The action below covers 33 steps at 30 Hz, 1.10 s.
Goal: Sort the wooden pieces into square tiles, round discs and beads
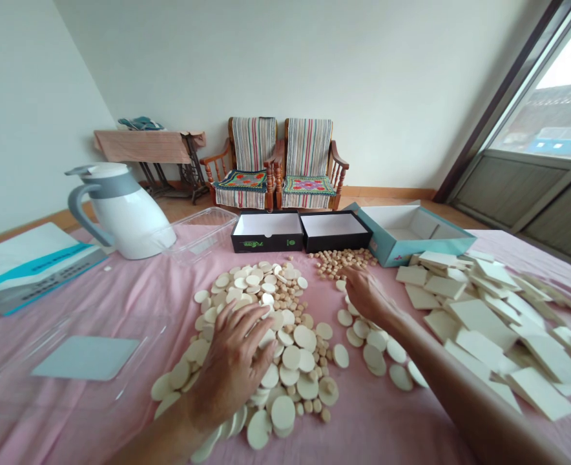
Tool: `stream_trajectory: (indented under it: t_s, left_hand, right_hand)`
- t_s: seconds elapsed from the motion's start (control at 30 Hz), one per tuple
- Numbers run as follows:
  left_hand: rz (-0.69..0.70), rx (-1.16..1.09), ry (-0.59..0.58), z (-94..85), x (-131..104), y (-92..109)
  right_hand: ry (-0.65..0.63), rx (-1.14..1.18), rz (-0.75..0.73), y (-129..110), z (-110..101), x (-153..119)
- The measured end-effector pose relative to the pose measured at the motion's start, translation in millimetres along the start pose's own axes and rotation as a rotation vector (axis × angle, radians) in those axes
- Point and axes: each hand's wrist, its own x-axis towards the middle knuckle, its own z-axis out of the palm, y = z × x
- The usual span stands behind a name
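Note:
My left hand (239, 352) lies with its fingers spread over a pile of pale round wooden discs (291, 357). Small wooden beads (285, 298) are mixed in along the right side of that pile. My right hand (365, 294) reaches further out, fingers bent downward, at the near edge of a heap of small wooden beads (346, 258). Its fingertips are partly hidden, so I cannot make out whether a bead is between them. Below my right wrist is a smaller group of round discs (376, 340).
Two black boxes (267, 242) and a light-blue box (424, 242) stand behind the beads. Square wooden tiles (489, 323) are heaped at right. To the left are a white thermos jug (125, 210), clear plastic trays (203, 232) and a white-and-blue package (33, 268). Pink cloth (363, 420) covers the table.

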Motion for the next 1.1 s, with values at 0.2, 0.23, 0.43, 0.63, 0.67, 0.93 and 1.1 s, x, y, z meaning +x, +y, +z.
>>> stream_trajectory:
  t_s: [0.2, 0.23, 0.43, 0.63, 0.67, 0.93, 1.1]
  left_hand:
    - [0.062, 0.040, 0.082, -9.7, 2, 10]
    - [0.073, 0.047, 0.091, -10.9, 2, 12]
    - [0.098, 0.043, 0.101, -12.9, 0, 13]
    - [0.064, 0.004, 0.083, -10.3, -1, 13]
    - [0.060, -0.002, 0.074, -10.0, -1, 13]
    - [0.097, 0.000, 0.082, -10.9, 0, 13]
    - [0.129, -0.025, 0.028, -18.6, 1, 14]
  right_hand:
    - [-0.013, 0.083, -0.243, -38, 13, 33]
    - [-0.045, 0.059, -0.281, -45, 18, 44]
    - [-0.177, -0.032, -0.363, -69, 48, 105]
    - [-0.208, -0.133, -0.307, -58, 49, 101]
    - [-0.203, -0.152, -0.296, -54, 46, 95]
    - [-0.124, -0.182, -0.203, -11, 8, 44]
    - [-0.058, -0.009, -0.182, 1, -5, -7]
